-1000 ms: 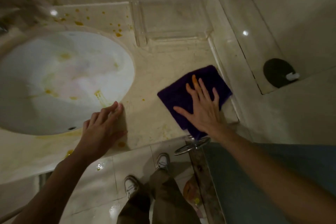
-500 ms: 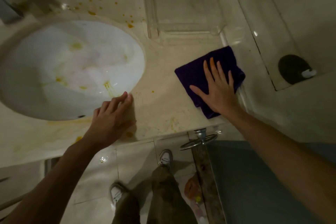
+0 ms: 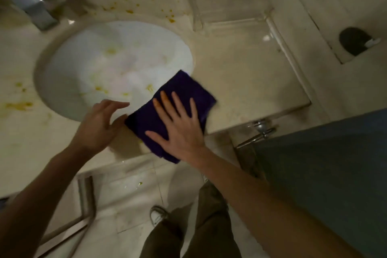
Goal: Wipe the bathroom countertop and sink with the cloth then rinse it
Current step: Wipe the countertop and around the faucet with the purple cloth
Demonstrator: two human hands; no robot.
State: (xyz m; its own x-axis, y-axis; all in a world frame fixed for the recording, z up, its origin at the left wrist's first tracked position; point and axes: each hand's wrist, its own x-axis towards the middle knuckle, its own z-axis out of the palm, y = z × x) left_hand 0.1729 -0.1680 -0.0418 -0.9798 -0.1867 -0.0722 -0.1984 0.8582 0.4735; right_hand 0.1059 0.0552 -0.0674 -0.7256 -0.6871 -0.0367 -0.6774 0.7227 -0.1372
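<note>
A folded dark purple cloth [image 3: 188,90] lies on the beige marble countertop [image 3: 247,81] at the sink's near right rim. My right hand [image 3: 180,128] presses flat on the cloth with fingers spread. My left hand [image 3: 100,123] rests on the counter beside the cloth's left edge, fingers loosely curled, holding nothing. The white oval sink [image 3: 109,65] carries yellow-orange stains inside. More such splatter marks the counter to the left and behind the basin. A chrome faucet [image 3: 31,4] stands at the back left.
A clear tray [image 3: 230,12] sits at the back of the counter, right of the sink. A dark round object [image 3: 354,41] lies on the ledge far right. A chrome handle [image 3: 259,130] sticks out below the counter's right end. My legs and shoes stand on the tiled floor.
My right hand has slid the cloth left and toward me, from the counter's right end to the sink's rim. My left hand has stayed near the sink's front edge.
</note>
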